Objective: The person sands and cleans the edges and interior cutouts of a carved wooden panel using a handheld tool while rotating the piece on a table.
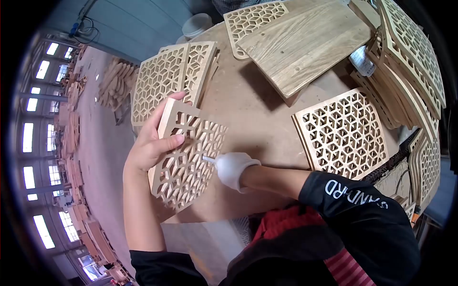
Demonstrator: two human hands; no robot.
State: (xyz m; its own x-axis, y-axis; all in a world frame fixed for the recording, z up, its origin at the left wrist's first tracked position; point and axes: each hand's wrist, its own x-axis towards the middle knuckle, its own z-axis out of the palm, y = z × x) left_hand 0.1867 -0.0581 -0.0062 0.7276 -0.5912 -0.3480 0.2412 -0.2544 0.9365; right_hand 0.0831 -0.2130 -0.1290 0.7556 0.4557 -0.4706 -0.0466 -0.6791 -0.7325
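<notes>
My left hand (155,138), bare, grips the upper left edge of a wooden lattice panel (193,157), thumb on its front face. The panel is tilted up over the near part of the table, its geometric cut-outs facing me. In a white glove, my right hand (234,169) is closed round a slim pale stick-like tool (207,158). The tool's tip is at the cut-outs in the panel's right half; I cannot make out its kind, and most of it is hidden in the glove.
Lattice panels (160,78) lean at the table's left edge. A stack of lattice panels (343,131) lies to the right. Behind it stands a raised wooden board (305,45), with more stacked panels (410,62) at far right. A white bucket (196,25) is beyond the brown tabletop (257,114).
</notes>
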